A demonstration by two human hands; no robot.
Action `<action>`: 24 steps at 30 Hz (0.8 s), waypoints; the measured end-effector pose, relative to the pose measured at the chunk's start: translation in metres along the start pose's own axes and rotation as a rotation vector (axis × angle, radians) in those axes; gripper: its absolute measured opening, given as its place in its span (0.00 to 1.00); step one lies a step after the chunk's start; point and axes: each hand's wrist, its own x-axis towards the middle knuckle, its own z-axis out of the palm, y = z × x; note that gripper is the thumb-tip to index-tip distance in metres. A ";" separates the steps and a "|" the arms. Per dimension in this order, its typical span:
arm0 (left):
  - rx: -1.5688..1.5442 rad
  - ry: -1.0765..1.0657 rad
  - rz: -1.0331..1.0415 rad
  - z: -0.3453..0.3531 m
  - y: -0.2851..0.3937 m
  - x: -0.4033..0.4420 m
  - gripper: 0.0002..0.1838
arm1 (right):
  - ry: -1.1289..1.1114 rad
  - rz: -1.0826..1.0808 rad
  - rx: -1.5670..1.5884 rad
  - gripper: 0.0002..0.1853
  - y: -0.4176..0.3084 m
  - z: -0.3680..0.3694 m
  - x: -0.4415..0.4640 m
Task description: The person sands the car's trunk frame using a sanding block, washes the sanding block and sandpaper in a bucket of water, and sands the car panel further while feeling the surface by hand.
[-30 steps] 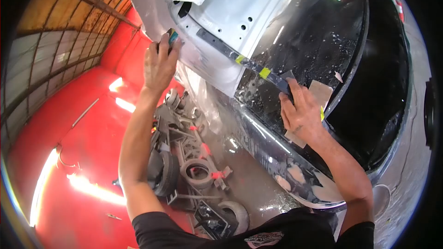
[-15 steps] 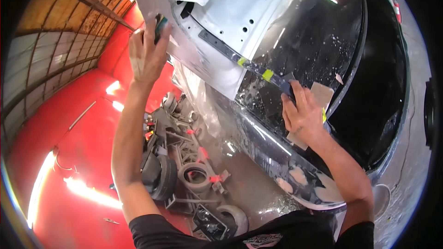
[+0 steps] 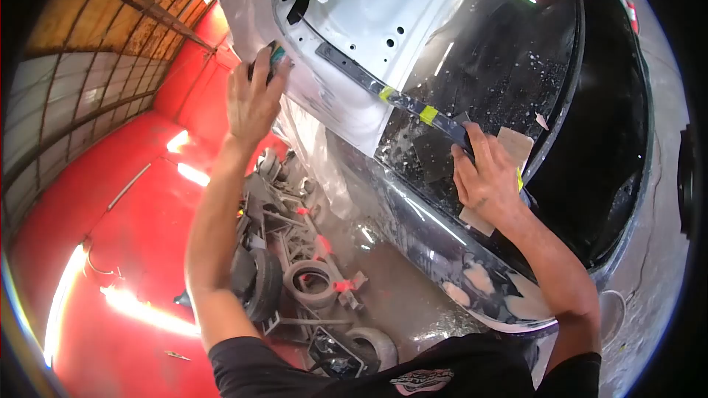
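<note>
My left hand (image 3: 254, 96) is closed round a small dark-and-green pad (image 3: 276, 55), its kind not clear. That hand is at the pale grey, patchy edge of the car body (image 3: 317, 88). On the other side, my right hand (image 3: 487, 177) curls its fingers over a long dark bar (image 3: 413, 108) wrapped with bands of yellow-green tape. The bar slants across a white panel and a glossy black panel. A tan sheet, like sandpaper, (image 3: 516, 145) shows on both sides of my right hand; its middle is hidden under the hand.
A white inner panel (image 3: 376, 0) with round holes lies ahead. Black speckled glass or panel (image 3: 509, 51) spreads to the right. Clear plastic sheeting (image 3: 317, 155) hangs by the body. Car parts and a tire (image 3: 265, 284) lie on the floor beside a red wall (image 3: 81, 199).
My left hand has moved right and slightly down along the grey body edge with the pad in it. My right hand stays nearly in place on the bar.
</note>
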 end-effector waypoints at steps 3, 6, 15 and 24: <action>-0.041 0.080 -0.028 -0.017 -0.026 0.020 0.25 | -0.006 -0.001 -0.002 0.20 -0.002 0.000 0.001; 0.027 0.123 -0.131 -0.007 -0.009 0.011 0.26 | -0.006 0.010 0.021 0.20 -0.001 0.002 0.000; 0.248 -0.008 -0.089 -0.044 -0.005 0.052 0.27 | -0.020 0.007 0.030 0.18 -0.004 0.001 -0.004; 0.223 -0.088 0.004 -0.053 -0.013 0.078 0.26 | -0.031 -0.025 0.033 0.21 -0.002 -0.003 -0.006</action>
